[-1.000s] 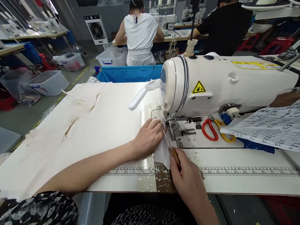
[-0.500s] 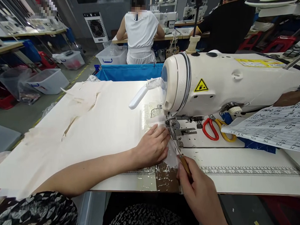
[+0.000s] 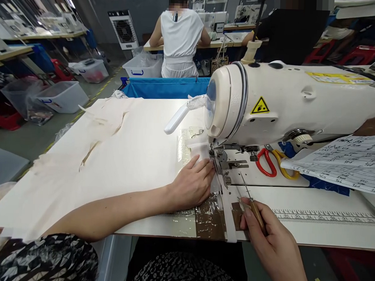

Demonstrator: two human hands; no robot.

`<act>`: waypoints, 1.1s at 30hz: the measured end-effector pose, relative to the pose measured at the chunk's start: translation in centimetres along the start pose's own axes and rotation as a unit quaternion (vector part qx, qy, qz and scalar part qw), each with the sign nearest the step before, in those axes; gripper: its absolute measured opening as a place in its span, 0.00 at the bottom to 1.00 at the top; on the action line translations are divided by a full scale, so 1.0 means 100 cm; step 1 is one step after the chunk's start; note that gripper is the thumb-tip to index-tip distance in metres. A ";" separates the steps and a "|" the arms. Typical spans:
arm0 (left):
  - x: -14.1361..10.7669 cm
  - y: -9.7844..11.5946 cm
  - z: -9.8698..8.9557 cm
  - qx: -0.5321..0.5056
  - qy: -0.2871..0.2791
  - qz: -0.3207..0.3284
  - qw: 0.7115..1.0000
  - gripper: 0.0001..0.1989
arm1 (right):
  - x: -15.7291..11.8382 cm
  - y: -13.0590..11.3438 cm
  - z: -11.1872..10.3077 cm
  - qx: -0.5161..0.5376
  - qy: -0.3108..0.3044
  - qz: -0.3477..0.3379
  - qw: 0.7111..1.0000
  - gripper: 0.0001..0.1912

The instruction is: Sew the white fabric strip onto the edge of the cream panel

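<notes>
My left hand [image 3: 194, 181] lies flat with fingers outstretched, pressing white fabric [image 3: 201, 148] beside the presser foot [image 3: 212, 151] of the sewing machine [image 3: 281, 102]. My right hand [image 3: 268, 233] is closed round the wooden handle of an awl [image 3: 256, 214]. The awl's thin metal shaft points up and left, apart from the fabric. A small pale piece by the right fingertips is too unclear to name. Between my hands a narrow white strip [image 3: 229, 215] runs from the foot area down to the table's front edge.
Red-and-yellow-handled scissors [image 3: 266, 162] lie right of the needle area, partly under a handwritten paper sheet [image 3: 340, 160]. Pale fabric pieces [image 3: 91, 153] spread over the left of the table. A blue cloth bin [image 3: 167, 88] stands behind. Two people sit at machines beyond.
My right hand has drawn back to the right with the awl, away from the presser foot. The white strip now lies exposed down to the table edge. My left hand stays nearly in place.
</notes>
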State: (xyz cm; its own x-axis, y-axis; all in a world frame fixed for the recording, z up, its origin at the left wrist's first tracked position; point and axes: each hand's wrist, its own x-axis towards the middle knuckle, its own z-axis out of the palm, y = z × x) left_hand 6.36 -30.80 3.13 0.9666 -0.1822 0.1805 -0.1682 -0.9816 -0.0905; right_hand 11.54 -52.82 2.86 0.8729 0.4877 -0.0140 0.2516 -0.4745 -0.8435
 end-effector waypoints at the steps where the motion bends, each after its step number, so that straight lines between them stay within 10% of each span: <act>1: 0.000 0.000 0.000 0.000 -0.004 0.000 1.000 0.23 | 0.000 0.000 0.000 0.002 -0.002 -0.002 1.000 0.16; 24: -0.001 -0.001 -0.001 -0.020 -0.018 -0.001 1.000 0.25 | -0.006 0.006 0.004 0.011 0.046 0.014 0.999 0.24; 33: 0.007 -0.010 0.000 -0.038 -0.013 -0.020 0.999 0.22 | 0.007 -0.003 0.020 -0.030 0.026 -0.284 0.958 0.11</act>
State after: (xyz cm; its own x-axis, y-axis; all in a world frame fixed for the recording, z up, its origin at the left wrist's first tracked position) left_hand 7.20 -29.90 3.31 0.9773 -0.1427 0.1563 -0.1431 -0.9897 -0.0089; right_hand 11.25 -50.83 1.99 0.6078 0.6435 0.4654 0.7139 -0.1861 -0.6751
